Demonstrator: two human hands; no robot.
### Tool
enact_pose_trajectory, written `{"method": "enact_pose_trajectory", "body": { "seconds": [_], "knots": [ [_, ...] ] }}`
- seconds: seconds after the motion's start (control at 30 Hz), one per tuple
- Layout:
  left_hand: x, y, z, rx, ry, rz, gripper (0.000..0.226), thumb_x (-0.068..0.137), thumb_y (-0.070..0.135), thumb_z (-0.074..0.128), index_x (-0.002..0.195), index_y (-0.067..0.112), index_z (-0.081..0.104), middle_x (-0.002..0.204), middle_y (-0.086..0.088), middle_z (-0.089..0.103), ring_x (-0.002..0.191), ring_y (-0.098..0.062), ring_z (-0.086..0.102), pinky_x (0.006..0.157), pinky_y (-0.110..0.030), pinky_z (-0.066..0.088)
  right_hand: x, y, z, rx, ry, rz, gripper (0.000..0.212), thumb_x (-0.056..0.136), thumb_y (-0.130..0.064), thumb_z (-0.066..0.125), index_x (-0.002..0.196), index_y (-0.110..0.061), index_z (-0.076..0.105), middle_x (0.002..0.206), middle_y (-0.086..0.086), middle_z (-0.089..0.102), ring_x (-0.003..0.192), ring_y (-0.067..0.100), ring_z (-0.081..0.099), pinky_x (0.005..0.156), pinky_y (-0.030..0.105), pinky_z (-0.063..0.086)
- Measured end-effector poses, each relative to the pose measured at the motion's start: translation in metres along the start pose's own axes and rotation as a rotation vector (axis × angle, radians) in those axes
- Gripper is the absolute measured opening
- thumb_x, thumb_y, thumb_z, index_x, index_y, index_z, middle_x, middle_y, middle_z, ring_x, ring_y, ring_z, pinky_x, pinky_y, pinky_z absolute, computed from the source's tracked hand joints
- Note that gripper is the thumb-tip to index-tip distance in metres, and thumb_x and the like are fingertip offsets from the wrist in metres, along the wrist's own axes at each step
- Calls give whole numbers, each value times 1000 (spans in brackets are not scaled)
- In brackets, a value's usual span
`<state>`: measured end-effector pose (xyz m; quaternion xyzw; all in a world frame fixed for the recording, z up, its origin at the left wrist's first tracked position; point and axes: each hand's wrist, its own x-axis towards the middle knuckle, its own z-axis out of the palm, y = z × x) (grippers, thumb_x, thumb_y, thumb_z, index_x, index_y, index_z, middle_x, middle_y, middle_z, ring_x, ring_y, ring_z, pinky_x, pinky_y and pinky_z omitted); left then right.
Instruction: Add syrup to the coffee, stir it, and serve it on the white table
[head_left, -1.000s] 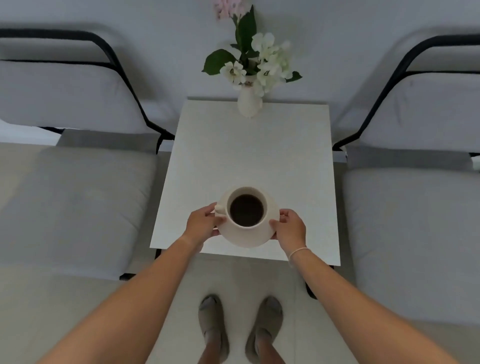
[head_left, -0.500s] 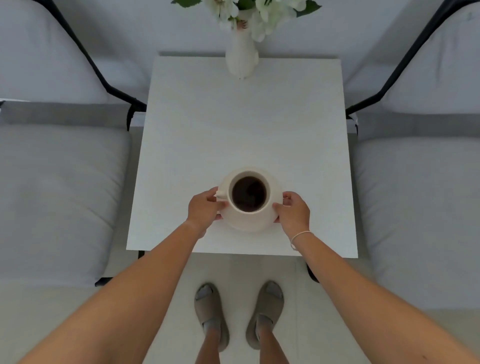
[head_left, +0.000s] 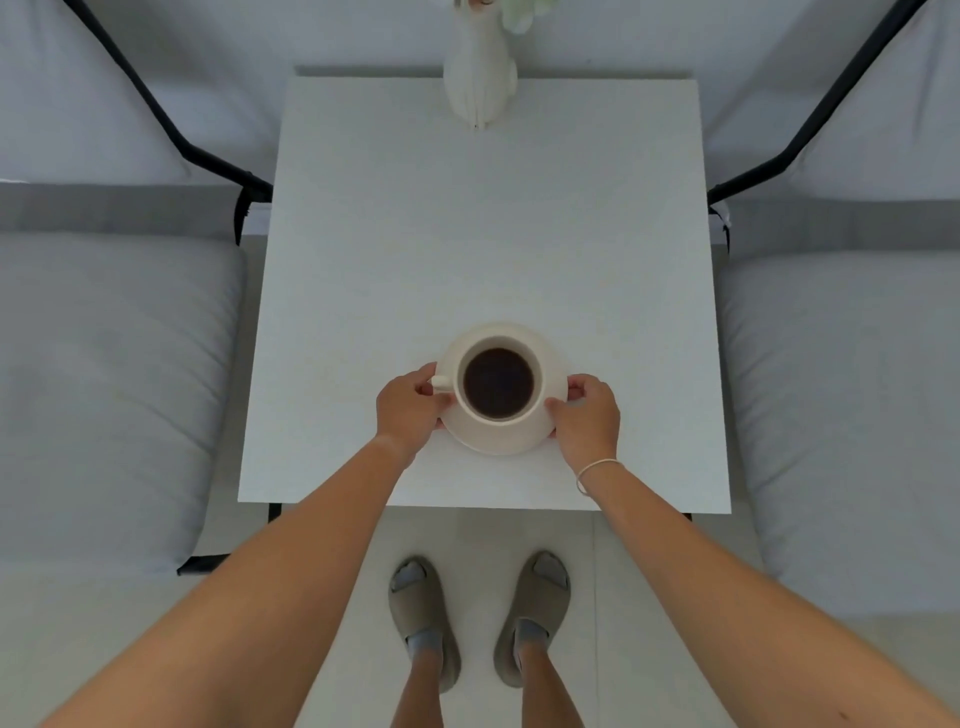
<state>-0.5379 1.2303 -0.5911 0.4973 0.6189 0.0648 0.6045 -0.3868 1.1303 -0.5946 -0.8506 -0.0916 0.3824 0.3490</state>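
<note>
A cream cup (head_left: 497, 383) full of dark coffee stands on a cream saucer (head_left: 506, 439), its handle pointing left. The saucer is low over, or resting on, the near half of the white table (head_left: 488, 234); I cannot tell which. My left hand (head_left: 408, 408) grips the saucer's left edge beside the cup handle. My right hand (head_left: 587, 415) grips the saucer's right edge. No syrup or spoon is in view.
A white vase (head_left: 480, 78) with flowers stands at the table's far edge. Grey cushioned chairs with black frames flank the table, one on the left (head_left: 104, 364) and one on the right (head_left: 841, 389). My feet in slippers (head_left: 480, 618) stand on the floor before the table.
The cup and saucer have moved forward over the table and lower, held in both hands. The view has tilted down, so the flowers have slid out of the top.
</note>
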Motion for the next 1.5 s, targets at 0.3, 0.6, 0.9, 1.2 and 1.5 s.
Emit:
{"method": "enact_pose_trajectory", "body": {
  "seconds": [0.3, 0.6, 0.9, 1.2, 1.5],
  "knots": [
    [-1, -8, 2, 101, 52, 85, 28, 86, 12, 59, 99, 33, 70, 97, -10, 70, 97, -30, 64, 81, -45, 58, -2, 2, -1, -125, -8, -73, 16, 83, -6, 59, 99, -9, 56, 98, 4, 54, 82, 19, 49, 69, 23, 36],
    [-2, -11, 1, 173, 75, 134, 29, 86, 14, 60, 108, 29, 69, 93, -11, 71, 92, -29, 65, 77, -40, 59, -3, -1, -1, -249, 5, -85, 15, 85, -13, 59, 99, -12, 55, 97, 1, 54, 80, 19, 51, 60, 23, 33],
    [-2, -17, -1, 336, 62, 235, 23, 89, 26, 58, 111, 24, 64, 86, -15, 64, 74, -25, 59, 72, -36, 53, -6, 9, -6, -255, -10, -141, 25, 86, -20, 59, 111, -13, 57, 99, 2, 54, 87, 19, 53, 72, 26, 38],
    [-20, -33, -20, 675, 148, 232, 52, 96, 35, 45, 145, 21, 37, 136, -8, 42, 124, -24, 44, 101, -33, 40, -13, 32, -21, -475, 19, -319, 39, 95, -29, 47, 131, -15, 51, 133, 7, 49, 119, 25, 45, 97, 33, 40],
    [-28, -59, -33, 1128, 113, 307, 72, 92, 55, 40, 152, 24, 15, 161, -9, 4, 147, -29, 8, 119, -40, 15, -14, 56, -30, -824, -34, -386, 62, 94, -46, 41, 149, -25, 22, 161, 6, 8, 148, 29, 7, 120, 42, 7]
  ]
}}
